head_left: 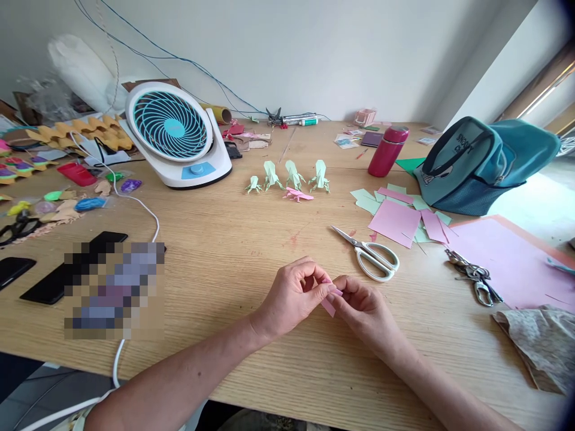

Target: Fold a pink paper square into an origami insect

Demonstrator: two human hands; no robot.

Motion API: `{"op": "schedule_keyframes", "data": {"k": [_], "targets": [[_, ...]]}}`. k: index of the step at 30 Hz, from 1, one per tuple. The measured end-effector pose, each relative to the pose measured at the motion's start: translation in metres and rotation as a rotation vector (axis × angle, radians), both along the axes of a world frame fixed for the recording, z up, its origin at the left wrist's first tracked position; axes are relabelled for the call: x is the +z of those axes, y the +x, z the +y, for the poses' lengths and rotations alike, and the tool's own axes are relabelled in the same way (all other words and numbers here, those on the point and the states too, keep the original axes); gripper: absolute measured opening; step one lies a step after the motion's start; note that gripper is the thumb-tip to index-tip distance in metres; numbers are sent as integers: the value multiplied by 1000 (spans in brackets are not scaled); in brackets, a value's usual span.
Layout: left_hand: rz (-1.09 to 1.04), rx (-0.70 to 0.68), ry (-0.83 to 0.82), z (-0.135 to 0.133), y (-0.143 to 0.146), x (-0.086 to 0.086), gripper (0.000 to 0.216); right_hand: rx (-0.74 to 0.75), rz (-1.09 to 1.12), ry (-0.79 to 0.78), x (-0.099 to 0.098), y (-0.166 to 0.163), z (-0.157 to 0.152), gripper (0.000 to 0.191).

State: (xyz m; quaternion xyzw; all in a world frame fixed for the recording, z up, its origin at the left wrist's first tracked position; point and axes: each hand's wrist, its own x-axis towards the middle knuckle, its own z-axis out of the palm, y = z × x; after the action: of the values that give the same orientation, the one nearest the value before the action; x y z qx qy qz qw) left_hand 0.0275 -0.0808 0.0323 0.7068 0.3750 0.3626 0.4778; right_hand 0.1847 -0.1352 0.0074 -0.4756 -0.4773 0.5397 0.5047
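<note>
A small folded piece of pink paper [328, 307] is pinched between both hands above the front of the table. My left hand [291, 296] closes thumb and fingers on it from the left. From the right, my right hand [365, 304] grips it with thumb and forefinger. The fingertips hide much of the paper. Just beyond my right hand lie white-handled scissors [375, 258], their blades parted slightly. Farther back, several pale green folded paper figures [294, 175] stand in a row, with a pink paper figure [297, 195] in front of them.
Pink and green paper pieces [395, 220] lie by a red bottle [389, 152] and a teal backpack [476, 164]. Keys [471, 275] rest on a large pink sheet [507, 257] at right. A fan [179, 137] stands back left, its white cable [144, 206] crossing the table.
</note>
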Motion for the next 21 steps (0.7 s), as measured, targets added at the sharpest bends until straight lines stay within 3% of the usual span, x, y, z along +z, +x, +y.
{"op": "schedule_keyframes", "data": {"k": [6,10,16,21], "targets": [[-80,-27,-171,1,3,-5,22,-47,43,-70,0,1,2,40],[-49,33,-134,1,4,-3,19,-26,21,-85,2,0,4,43],[-44,-2,-185,-1,6,-8,20,-31,1,-56,2,-1,2,44],[-16,14,-109,-3,7,-12,20,-21,29,-59,1,-2,2,40]]}}
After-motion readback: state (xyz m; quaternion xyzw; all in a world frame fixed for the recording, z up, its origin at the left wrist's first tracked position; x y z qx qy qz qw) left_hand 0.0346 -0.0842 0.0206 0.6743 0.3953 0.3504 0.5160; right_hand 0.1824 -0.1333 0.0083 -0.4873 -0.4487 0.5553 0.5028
